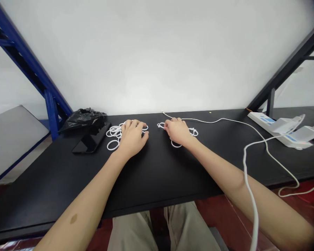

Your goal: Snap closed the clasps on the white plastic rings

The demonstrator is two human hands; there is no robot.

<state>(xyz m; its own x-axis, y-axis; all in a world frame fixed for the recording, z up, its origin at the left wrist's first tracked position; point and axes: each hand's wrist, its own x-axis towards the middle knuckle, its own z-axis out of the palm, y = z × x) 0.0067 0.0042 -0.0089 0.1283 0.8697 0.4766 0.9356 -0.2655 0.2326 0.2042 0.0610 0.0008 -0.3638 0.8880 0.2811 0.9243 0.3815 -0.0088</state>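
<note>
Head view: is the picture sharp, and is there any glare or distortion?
Head view: the white rings under the left hand look sharp; the wall is brightly lit, without detail; the black table reflects softly; the straight frame beams lean outward, bent by the wide lens.

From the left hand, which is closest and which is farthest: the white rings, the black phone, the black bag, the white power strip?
1. White rings: under and beside the left hand.
2. Black phone: to its left on the table.
3. Black bag: farther left, behind the phone.
4. White power strip: far right, past the right hand.
</note>
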